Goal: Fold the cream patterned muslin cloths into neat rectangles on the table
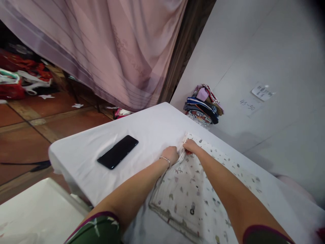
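A white cloth [188, 193] printed with small figures lies flat on the white-covered table [83, 159]. My left hand [170, 154], with a bracelet at the wrist, is closed on the cloth's far bunched edge. My right hand [191, 146] is closed on the same edge just beside it, the two hands nearly touching. Both forearms reach across the cloth from the near side.
A black phone [118, 151] lies on the table left of my hands. A pile of folded clothes [203, 106] sits at the table's far end by the white wall. A pink curtain [114, 47] hangs behind. A white surface [38, 213] stands lower left.
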A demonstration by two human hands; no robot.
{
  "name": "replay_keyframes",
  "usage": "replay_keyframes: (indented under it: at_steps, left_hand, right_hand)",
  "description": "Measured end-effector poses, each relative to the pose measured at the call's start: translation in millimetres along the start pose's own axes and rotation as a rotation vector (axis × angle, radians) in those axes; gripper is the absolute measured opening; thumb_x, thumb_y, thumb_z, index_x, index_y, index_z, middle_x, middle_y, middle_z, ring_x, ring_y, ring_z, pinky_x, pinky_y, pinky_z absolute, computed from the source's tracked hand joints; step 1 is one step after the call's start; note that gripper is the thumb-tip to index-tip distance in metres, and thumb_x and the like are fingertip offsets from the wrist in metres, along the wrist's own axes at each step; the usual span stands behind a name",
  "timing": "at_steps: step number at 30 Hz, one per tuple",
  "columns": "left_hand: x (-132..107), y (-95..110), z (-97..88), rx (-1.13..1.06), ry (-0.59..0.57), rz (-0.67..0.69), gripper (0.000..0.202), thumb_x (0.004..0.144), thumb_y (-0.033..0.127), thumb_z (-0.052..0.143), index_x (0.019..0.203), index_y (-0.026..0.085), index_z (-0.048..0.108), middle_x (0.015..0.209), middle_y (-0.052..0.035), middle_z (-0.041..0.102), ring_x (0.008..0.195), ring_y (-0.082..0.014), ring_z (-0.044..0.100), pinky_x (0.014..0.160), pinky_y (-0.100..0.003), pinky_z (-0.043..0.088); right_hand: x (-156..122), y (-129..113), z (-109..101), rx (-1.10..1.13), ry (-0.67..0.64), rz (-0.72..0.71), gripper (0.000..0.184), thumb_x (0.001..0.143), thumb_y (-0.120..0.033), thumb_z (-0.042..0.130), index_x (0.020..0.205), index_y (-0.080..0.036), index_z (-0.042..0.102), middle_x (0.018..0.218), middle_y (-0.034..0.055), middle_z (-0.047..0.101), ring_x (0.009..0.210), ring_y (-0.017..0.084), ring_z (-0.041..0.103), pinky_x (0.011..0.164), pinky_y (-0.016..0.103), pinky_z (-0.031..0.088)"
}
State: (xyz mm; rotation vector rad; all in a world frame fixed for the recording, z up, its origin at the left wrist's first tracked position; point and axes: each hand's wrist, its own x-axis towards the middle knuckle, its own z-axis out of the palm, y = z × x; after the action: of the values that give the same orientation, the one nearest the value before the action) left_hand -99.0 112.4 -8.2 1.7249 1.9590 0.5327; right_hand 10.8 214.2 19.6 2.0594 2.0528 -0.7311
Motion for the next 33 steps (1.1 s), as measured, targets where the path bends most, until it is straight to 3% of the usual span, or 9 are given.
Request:
replay_keyframes:
  at_steps: [6, 14, 21, 24, 27, 33]
  left_hand:
    - [-1, -4, -8.6, -0.034, 0.055, 0.003, 0.021, 0.078, 0.017, 0.043, 0.094, 0.015, 0.057, 0.100, -0.0145, 0.063, 0.096, -0.0251, 0.059, 0.078, -0.035, 0.043]
    - [2, -10, -0.3, -0.301, 0.051, -0.049, 0.014, 0.078, 0.027, 0.050, 0.080, 0.017, 0.058, 0.081, -0.0055, 0.066, 0.075, -0.0151, 0.059, 0.062, -0.023, 0.041]
    - [4, -6, 7.3, -0.478, 0.029, -0.100, 0.036, 0.080, 0.048, 0.044, 0.076, 0.016, 0.059, 0.076, -0.0046, 0.066, 0.069, -0.0144, 0.058, 0.055, -0.022, 0.038]
    - [-1, -3, 7.0, -0.486, 0.006, -0.098, 0.043, 0.072, 0.058, 0.051, 0.079, 0.017, 0.058, 0.076, -0.0034, 0.065, 0.068, -0.0154, 0.058, 0.052, -0.023, 0.037]
    - [-6, -2, 7.3, -0.355, -0.005, -0.055, 0.038, 0.068, 0.051, 0.058, 0.090, 0.019, 0.055, 0.083, -0.0024, 0.065, 0.070, -0.0157, 0.059, 0.053, -0.023, 0.038]
    - [-13, -3, 6.8, -0.091, 0.034, 0.020, 0.023, 0.079, 0.025, 0.046, 0.101, 0.019, 0.049, 0.095, -0.0087, 0.064, 0.085, -0.0203, 0.061, 0.067, -0.028, 0.043]
  right_hand:
    - [-4, -2, -1, -0.025, -0.009, 0.009, 0.015, 0.071, -0.018, 0.054, 0.077, -0.007, 0.062, 0.042, 0.0058, 0.054, 0.041, 0.019, 0.058, 0.042, 0.025, 0.045]
    - [1, -6, 4, -0.033, 0.008, -0.003, 0.013, 0.067, -0.017, 0.056, 0.066, -0.006, 0.063, 0.036, 0.0060, 0.050, 0.035, 0.017, 0.052, 0.038, 0.023, 0.038]
    - [1, -7, 7, 0.050, 0.005, -0.010, 0.005, 0.063, -0.012, 0.059, 0.062, -0.008, 0.062, 0.039, 0.0036, 0.053, 0.035, 0.012, 0.050, 0.036, 0.021, 0.034]
    - [1, -6, 6, 0.079, 0.008, -0.018, 0.003, 0.062, -0.012, 0.061, 0.062, -0.009, 0.062, 0.039, 0.0030, 0.054, 0.034, 0.011, 0.048, 0.035, 0.020, 0.033]
    - [0, -5, 7, 0.113, 0.004, -0.034, 0.006, 0.065, -0.015, 0.062, 0.065, -0.009, 0.063, 0.043, 0.0040, 0.058, 0.035, 0.010, 0.049, 0.035, 0.019, 0.032]
    - [2, 4, 4, 0.143, 0.020, -0.077, 0.019, 0.075, -0.026, 0.056, 0.078, -0.010, 0.065, 0.061, 0.0067, 0.067, 0.040, 0.010, 0.055, 0.037, 0.018, 0.035]
